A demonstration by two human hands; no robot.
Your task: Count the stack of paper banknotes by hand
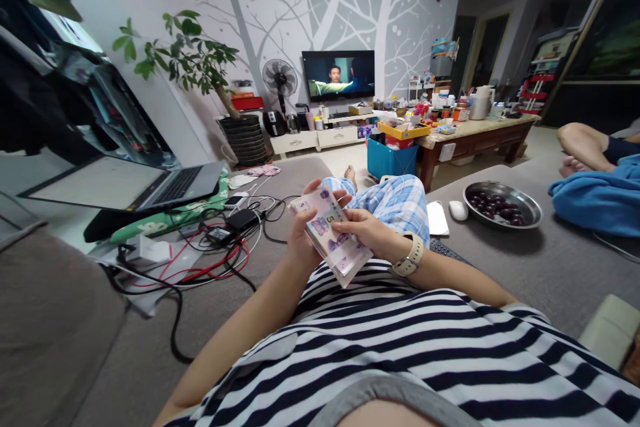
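Note:
A thick stack of purple banknotes (330,235) is held above my lap. My left hand (301,235) is closed around the stack from underneath and along its left edge, thumb curled over the top end. My right hand (364,229), with a cream watch on the wrist, rests its fingers on the top note, fingers curled against the paper. I am sitting back on a grey sofa (565,260) in a striped shirt and blue plaid trousers.
An open laptop (150,185) on a green cushion lies to the left, with tangled cables and chargers (220,240). On the right are a metal bowl of dark fruit (503,203), a white mouse (458,209) and another person's legs (587,143). Ahead: coffee table (475,133), TV (338,75).

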